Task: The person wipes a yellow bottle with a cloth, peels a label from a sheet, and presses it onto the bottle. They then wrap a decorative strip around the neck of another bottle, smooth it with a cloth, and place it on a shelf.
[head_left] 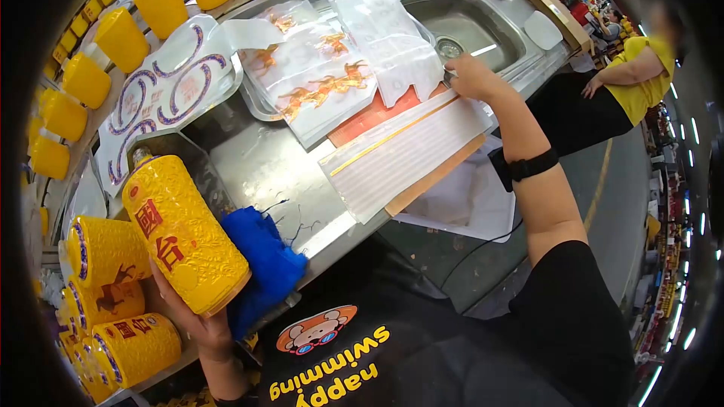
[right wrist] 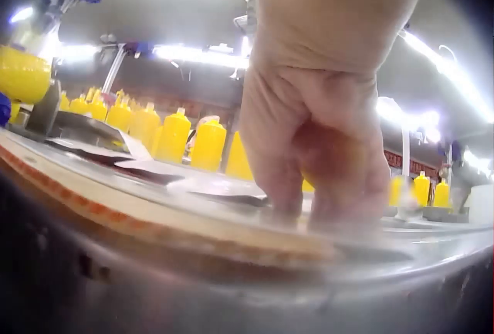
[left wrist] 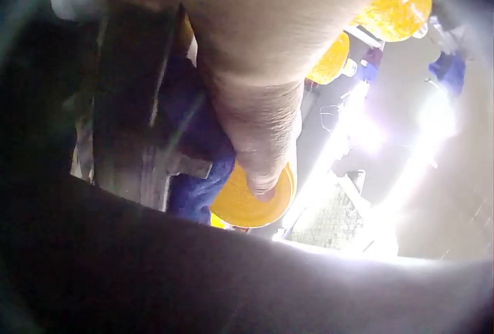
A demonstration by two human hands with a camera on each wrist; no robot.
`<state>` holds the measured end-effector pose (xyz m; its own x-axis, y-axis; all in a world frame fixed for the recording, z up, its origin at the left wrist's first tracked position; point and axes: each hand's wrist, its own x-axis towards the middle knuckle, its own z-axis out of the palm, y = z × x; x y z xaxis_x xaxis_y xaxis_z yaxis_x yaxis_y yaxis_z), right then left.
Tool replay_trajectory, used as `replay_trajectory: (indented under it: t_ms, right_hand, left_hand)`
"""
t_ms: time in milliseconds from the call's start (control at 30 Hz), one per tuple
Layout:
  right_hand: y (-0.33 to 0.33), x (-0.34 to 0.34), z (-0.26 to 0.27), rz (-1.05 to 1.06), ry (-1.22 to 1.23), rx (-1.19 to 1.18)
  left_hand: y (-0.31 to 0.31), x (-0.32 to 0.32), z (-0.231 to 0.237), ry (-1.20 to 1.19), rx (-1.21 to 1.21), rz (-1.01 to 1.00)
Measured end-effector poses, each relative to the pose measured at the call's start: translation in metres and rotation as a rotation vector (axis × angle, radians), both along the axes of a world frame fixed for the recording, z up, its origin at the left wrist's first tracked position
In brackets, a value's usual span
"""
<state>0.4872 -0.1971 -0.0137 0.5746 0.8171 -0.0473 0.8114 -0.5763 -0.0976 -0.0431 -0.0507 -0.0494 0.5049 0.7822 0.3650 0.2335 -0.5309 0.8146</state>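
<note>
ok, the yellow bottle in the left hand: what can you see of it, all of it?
The yellow bottle has a shiny, raised-pattern surface, possibly glazed or coated. Two large red characters run along its front, with a small round red mark near the shoulder. The short neck looks glassy and isn't yellow. It's tilted, neck toward the head view's upper left, base toward lower right. The left hand grips it near the base. A blue cloth lies beside it; contact is unclear.

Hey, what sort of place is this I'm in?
Probably a factory or decorating workshop. Rows of similar yellow bottles stand beyond the metal worktop, printed sheets with orange figures are piled there, and the left hand holds a yellow bottle with red characters.
</note>
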Motion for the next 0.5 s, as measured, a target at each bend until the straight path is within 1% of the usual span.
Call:
replay_trajectory:
  t_ms: [33, 133, 167, 233, 267, 300, 333, 433, 500]
  right_hand:
    - [-0.004, -0.001, 0.0, 0.013, 0.048, 0.038]
    - [-0.005, -0.002, 0.004, -0.128, 0.362, 0.167]
    - [-0.007, 0.001, 0.001, -0.143, 0.41, 0.23]
    - [-0.007, 0.009, -0.004, -0.162, 0.502, 0.357]
    - [-0.006, 0.01, -0.004, -0.118, 0.469, 0.361]
    - [-0.006, 0.011, -0.003, -0.074, 0.435, 0.365]
    - [-0.006, 0.011, -0.002, -0.033, 0.401, 0.369]
    - [-0.004, 0.012, -0.004, -0.026, 0.465, 0.417]
    - [0.0, 0.017, -0.011, -0.035, 0.471, 0.45]
  left_hand:
    - [0.0, 0.0, 0.005, 0.065, 0.048, 0.009]
    - [-0.009, 0.005, 0.034, 0.036, 0.361, 0.06]
    - [-0.014, -0.006, 0.045, 0.109, 0.353, 0.052]
    - [-0.024, 0.007, 0.07, 0.071, 0.373, -0.048]
    - [-0.029, 0.016, 0.086, 0.053, 0.386, -0.093]
    - [-0.031, 0.023, 0.109, 0.253, 0.451, -0.152]
    - [-0.034, 0.042, 0.127, 0.274, 0.445, -0.204]
    - [-0.041, 0.126, 0.165, 0.345, 0.469, -0.39]
    - [-0.034, 0.186, 0.161, 0.24, 0.611, -0.538]
